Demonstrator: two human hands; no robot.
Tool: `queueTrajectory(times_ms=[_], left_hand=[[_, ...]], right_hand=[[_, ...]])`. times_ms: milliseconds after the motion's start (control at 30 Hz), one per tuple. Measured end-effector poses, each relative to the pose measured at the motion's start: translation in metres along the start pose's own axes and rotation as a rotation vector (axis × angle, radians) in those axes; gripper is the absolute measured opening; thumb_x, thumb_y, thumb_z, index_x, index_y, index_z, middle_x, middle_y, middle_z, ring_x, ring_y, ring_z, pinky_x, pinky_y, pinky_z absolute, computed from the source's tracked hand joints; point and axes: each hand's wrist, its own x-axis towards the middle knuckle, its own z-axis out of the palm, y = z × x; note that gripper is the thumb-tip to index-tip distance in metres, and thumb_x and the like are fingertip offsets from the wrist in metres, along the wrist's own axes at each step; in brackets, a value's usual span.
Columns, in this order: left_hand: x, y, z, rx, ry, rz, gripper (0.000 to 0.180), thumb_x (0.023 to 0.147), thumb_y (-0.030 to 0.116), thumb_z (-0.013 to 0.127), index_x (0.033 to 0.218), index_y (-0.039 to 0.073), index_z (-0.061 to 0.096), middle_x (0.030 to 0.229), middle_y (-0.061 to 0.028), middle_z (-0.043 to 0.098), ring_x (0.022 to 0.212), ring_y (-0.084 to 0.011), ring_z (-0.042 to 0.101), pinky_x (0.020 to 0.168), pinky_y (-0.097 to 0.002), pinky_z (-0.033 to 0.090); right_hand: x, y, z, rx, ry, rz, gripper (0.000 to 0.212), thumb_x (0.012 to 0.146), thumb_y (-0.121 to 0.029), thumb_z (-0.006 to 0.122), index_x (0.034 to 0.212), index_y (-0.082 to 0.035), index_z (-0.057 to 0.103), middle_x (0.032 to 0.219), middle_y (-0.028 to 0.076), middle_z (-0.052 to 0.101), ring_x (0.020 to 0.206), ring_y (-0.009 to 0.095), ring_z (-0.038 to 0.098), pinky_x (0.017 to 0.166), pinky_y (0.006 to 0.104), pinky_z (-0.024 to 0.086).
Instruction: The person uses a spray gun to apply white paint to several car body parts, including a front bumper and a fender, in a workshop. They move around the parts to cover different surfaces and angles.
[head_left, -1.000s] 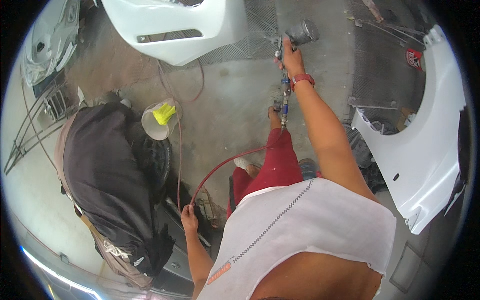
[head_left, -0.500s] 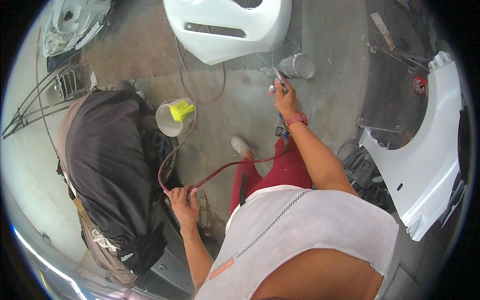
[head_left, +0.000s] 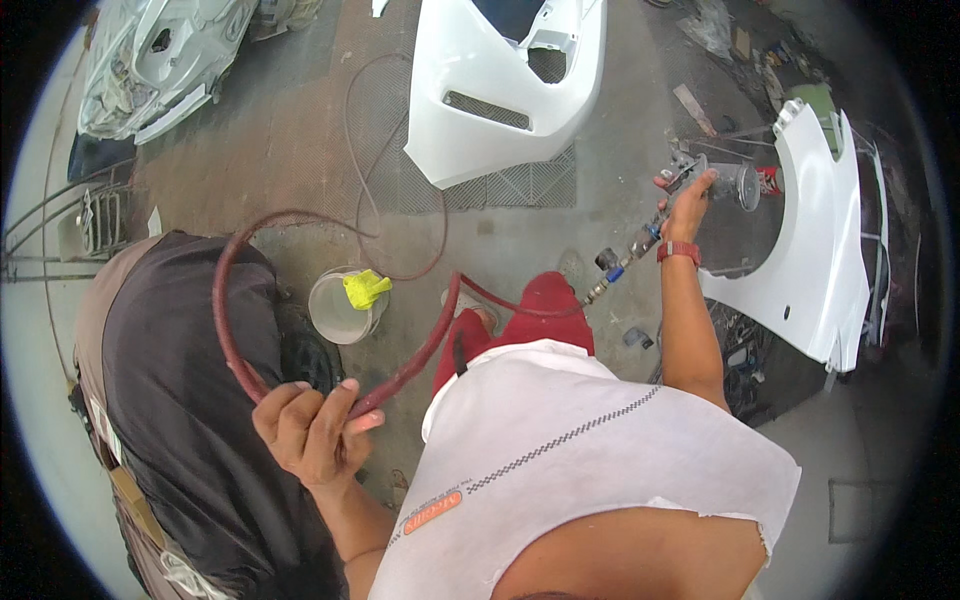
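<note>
My left hand (head_left: 312,432) is closed round a dark red air hose (head_left: 228,310), which arches up and loops away on the far side. My right hand (head_left: 686,212) grips a spray gun (head_left: 684,172), whose clouded cup (head_left: 738,187) points to the right. Below that hand, a pressure gauge (head_left: 606,259) and blue fitting sit where the hose joins. The gun is beside a white car fender (head_left: 815,250) standing at the right; I cannot tell whether spray is coming out. A white bumper (head_left: 510,95) is raised at the far middle.
A white bucket (head_left: 340,310) with a yellow-green cloth (head_left: 366,289) stands left of my feet. Black sheeting (head_left: 190,400) covers a large shape at the left. Hose coils lie across the floor. Masked body parts (head_left: 170,70) stand far left; clutter lies behind the fender.
My right hand and the spray gun have moved right toward the fender. My left hand has come nearer and left, lifting the hose into a bigger loop. The view has shifted.
</note>
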Motion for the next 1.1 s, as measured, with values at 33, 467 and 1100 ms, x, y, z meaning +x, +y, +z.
queueTrajectory(times_ms=[33,467,1100], left_hand=[[0.002,-0.017,-0.011,0.02,-0.007,0.056,0.039,0.093,0.048,0.076,0.095,0.009,0.081,0.085,-0.0049,0.061,0.093,-0.0305,0.061,0.086,-0.0427,0.049],[0.022,-0.211,0.059,-0.011,-0.23,-0.121,0.021,0.093,0.023,0.079,0.105,0.006,0.076,0.092,-0.009,0.063,0.1,-0.0345,0.062,0.124,-0.0609,0.032],[0.046,-0.236,0.169,-0.267,-0.45,-0.131,0.02,0.093,0.026,0.08,0.103,0.008,0.078,0.089,-0.0083,0.064,0.097,-0.0347,0.061,0.125,-0.0682,0.026]], right_hand=[[-0.015,0.002,0.006,0.0,0.068,0.03,0.083,0.108,-0.073,0.027,0.131,-0.002,0.062,0.091,0.013,0.079,0.045,0.016,0.055,0.038,0.0279,0.033],[-0.064,0.07,0.202,-0.119,-0.119,-0.033,0.074,0.112,-0.063,0.036,0.118,0.003,0.068,0.071,0.011,0.07,0.046,0.019,0.062,0.04,0.0321,0.047],[-0.019,-0.005,0.174,-0.39,-0.042,-0.054,0.067,0.11,-0.06,0.047,0.133,-0.002,0.071,0.069,0.006,0.065,0.056,0.016,0.067,0.044,0.0314,0.048]])
